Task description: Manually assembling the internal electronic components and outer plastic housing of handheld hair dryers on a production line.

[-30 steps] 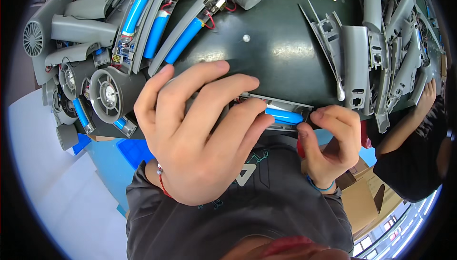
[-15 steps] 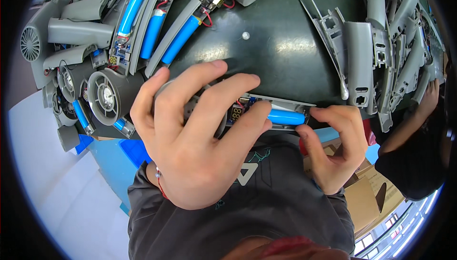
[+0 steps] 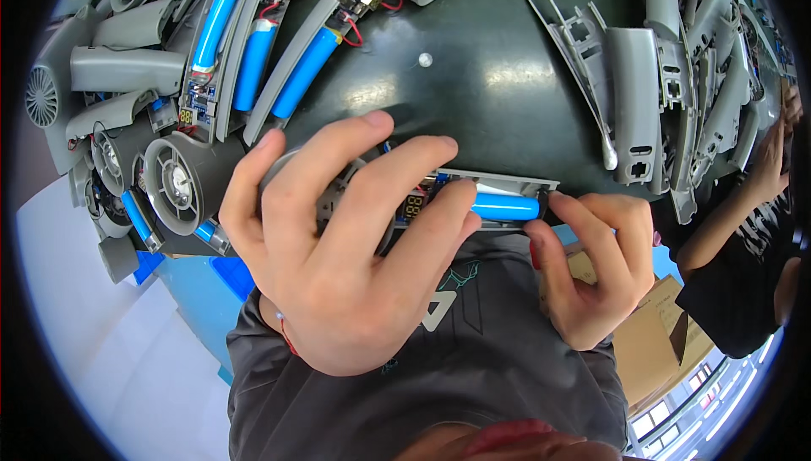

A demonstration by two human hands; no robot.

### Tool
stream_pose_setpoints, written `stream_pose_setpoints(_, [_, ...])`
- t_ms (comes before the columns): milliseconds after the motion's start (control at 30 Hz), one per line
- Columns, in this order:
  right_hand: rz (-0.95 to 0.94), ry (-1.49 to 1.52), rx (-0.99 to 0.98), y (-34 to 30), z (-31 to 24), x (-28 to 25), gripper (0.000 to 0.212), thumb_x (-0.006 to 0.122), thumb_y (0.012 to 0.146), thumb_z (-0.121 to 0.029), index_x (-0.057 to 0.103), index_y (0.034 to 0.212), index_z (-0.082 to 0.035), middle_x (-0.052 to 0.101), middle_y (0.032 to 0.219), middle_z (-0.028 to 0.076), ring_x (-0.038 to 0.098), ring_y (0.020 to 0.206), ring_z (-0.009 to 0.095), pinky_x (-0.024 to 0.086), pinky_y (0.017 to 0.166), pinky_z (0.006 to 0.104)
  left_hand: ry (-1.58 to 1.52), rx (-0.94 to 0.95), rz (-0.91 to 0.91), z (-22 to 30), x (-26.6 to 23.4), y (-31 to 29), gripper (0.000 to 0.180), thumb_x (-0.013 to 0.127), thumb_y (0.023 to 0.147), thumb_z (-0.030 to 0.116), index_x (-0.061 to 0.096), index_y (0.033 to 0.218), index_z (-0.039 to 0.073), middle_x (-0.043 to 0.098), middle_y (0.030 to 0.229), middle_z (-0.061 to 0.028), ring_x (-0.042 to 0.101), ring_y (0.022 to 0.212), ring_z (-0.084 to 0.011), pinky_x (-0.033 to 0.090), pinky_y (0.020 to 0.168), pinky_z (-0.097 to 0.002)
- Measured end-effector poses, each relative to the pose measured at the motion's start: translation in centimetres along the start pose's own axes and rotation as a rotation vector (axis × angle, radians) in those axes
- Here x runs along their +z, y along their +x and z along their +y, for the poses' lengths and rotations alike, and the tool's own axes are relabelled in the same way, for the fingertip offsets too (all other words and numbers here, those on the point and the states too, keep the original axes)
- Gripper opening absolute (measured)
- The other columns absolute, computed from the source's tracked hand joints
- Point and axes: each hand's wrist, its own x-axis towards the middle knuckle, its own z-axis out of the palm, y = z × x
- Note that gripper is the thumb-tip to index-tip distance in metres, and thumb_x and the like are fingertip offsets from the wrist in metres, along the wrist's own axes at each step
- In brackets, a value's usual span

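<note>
Close in front of me lies a grey handheld fan housing (image 3: 515, 181), its long handle pointing right and its inside facing up. In the handle sits a blue battery cell (image 3: 507, 206), beside a blue circuit board with a small digit display (image 3: 412, 206). My left hand (image 3: 338, 250) arches over the round fan head and grips it, hiding much of that end; its thumb reaches along the handle beside the board. At the handle's right end, my right hand (image 3: 596, 267) pinches the tip between thumb and forefinger.
Several open handles with blue cells (image 3: 308, 73) and round fan heads (image 3: 177, 182) crowd the dark table's left side. More grey shells (image 3: 638, 106) are piled on the right, near a cotton swab (image 3: 609, 153). Another person's arm (image 3: 735, 216) and a cardboard box (image 3: 650, 351) are at far right.
The view has shifted slightly, so the table's parts appear a little further left. Both hands keep their hold on the fan housing. The other person's arm has moved.
</note>
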Motion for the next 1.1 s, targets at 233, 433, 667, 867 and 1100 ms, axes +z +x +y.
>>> stream_pose_setpoints(233, [-0.153, 0.024, -0.020, 1.1, -0.1, -0.8, 0.035, 0.087, 0.063, -0.005, 0.075, 0.096, -0.003, 0.065, 0.087, 0.007, 0.061, 0.076, 0.024, 0.049, 0.066, 0.0344, 0.024, 0.007, -0.006, -0.2, 0.0, -0.2, 0.018, 0.081, 0.072, 0.030, 0.079, 0.089, 0.024, 0.071, 0.112, 0.0055, 0.056, 0.119, -0.0253, 0.033, 0.108, -0.0475])
stream_pose_setpoints(433, [-0.099, 0.185, 0.063, 1.2, 0.1, -0.1, 0.033, 0.085, 0.066, 0.001, 0.074, 0.097, -0.003, 0.065, 0.088, 0.009, 0.064, 0.076, 0.026, 0.051, 0.065, 0.0353, 0.039, 0.020, 0.005, -0.2, 0.1, -0.3, 0.019, 0.081, 0.073, 0.030, 0.080, 0.091, 0.025, 0.070, 0.110, 0.0079, 0.056, 0.119, -0.0248, 0.033, 0.108, -0.0471])
stream_pose_setpoints(667, [-0.264, 0.145, -0.038, 3.2, 0.5, -1.1, 0.030, 0.082, 0.064, 0.001, 0.073, 0.093, 0.001, 0.065, 0.088, 0.011, 0.064, 0.074, 0.025, 0.050, 0.066, 0.0309, 0.027, 0.043, 0.028, -0.7, 0.2, -0.5, 0.021, 0.080, 0.072, 0.035, 0.080, 0.090, 0.024, 0.070, 0.108, 0.0085, 0.056, 0.118, -0.0246, 0.034, 0.106, -0.0475])
stream_pose_setpoints(867, [-0.328, 0.049, -0.410, 4.6, 2.1, -1.4, 0.032, 0.082, 0.067, -0.007, 0.070, 0.096, 0.002, 0.064, 0.088, 0.011, 0.062, 0.069, 0.025, 0.050, 0.059, 0.0348, 0.032, 0.060, 0.065, -0.6, 0.7, -0.4, 0.024, 0.080, 0.070, 0.038, 0.079, 0.088, 0.022, 0.071, 0.103, 0.0089, 0.058, 0.115, -0.0252, 0.035, 0.105, -0.0471])
stream_pose_setpoints(1100, [-0.567, -0.251, -0.797, 7.6, 0.9, -3.3, 0.039, 0.066, 0.061, -0.010, 0.066, 0.096, 0.007, 0.061, 0.091, 0.011, 0.058, 0.068, 0.019, 0.049, 0.057, 0.0307, 0.052, 0.100, 0.036, 0.1, 0.0, 1.2, 0.027, 0.080, 0.064, 0.030, 0.073, 0.085, 0.014, 0.068, 0.097, 0.0056, 0.061, 0.093, -0.0177, 0.039, 0.097, -0.0464])
